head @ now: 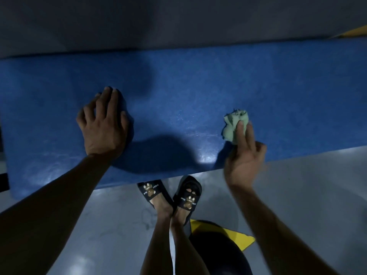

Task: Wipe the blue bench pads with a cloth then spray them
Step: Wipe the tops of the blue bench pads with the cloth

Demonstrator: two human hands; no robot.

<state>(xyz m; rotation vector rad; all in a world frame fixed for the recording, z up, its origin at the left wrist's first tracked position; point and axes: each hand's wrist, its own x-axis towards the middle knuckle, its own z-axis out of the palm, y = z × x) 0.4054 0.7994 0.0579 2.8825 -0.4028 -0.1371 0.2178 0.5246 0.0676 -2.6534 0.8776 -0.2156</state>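
Observation:
A long blue bench pad point(188, 92) runs across the view from left to right, shiny where the light hits its near edge. My left hand point(104, 124) rests flat on the pad left of centre, fingers spread, holding nothing. My right hand point(245, 155) is at the pad's near edge on the right, its fingers pinching a crumpled pale green cloth point(233, 126) that lies pressed on the pad. No spray bottle is in view.
Below the pad is a grey floor point(307, 195) where my feet in black slippers point(170, 193) stand close to the bench. A yellow floor marking point(242, 239) lies behind my feet. A dark wall point(178, 20) runs behind the pad.

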